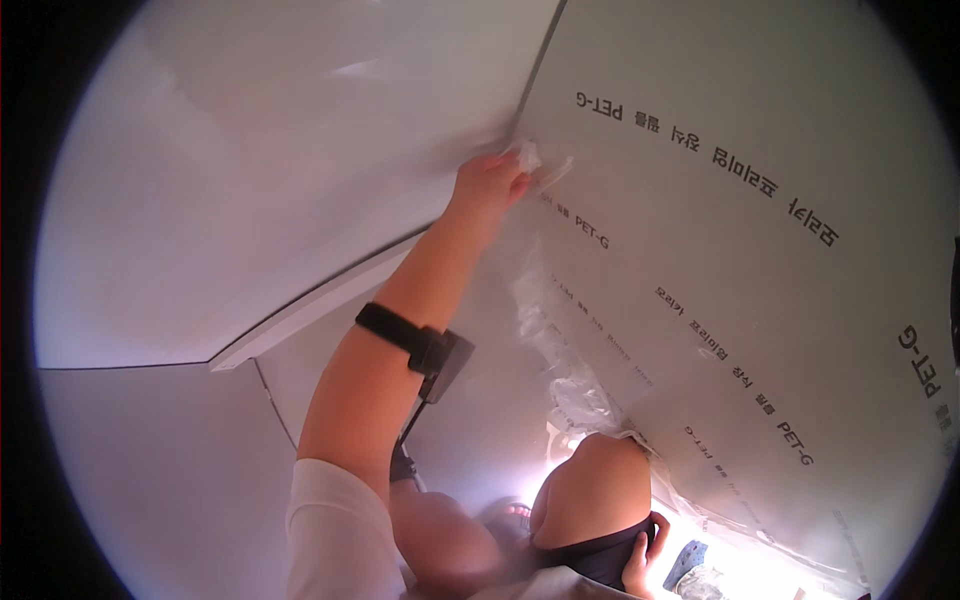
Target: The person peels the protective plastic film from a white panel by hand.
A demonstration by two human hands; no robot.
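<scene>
My left hand (491,180) is raised to the corner seam where two smooth pale panels meet. Its fingers pinch a crumpled bit of clear plastic film (529,155). To the right of the seam, a large panel (720,292) is covered with protective film bearing rows of dark printed writing. Loose, wrinkled film (577,394) trails along this panel's edge down towards my bent knee. Low in the picture, my right hand (645,553) rests on my thigh at the hem of dark shorts (600,556), thumb and finger apart, partly cut off by the frame.
A glossy pale panel (262,165) spans the upper left, with a ledge (315,307) under its lower edge. A black strap with a box-shaped device (442,360) is around my left forearm. Bright light and a blue patterned item (686,562) show at lower right.
</scene>
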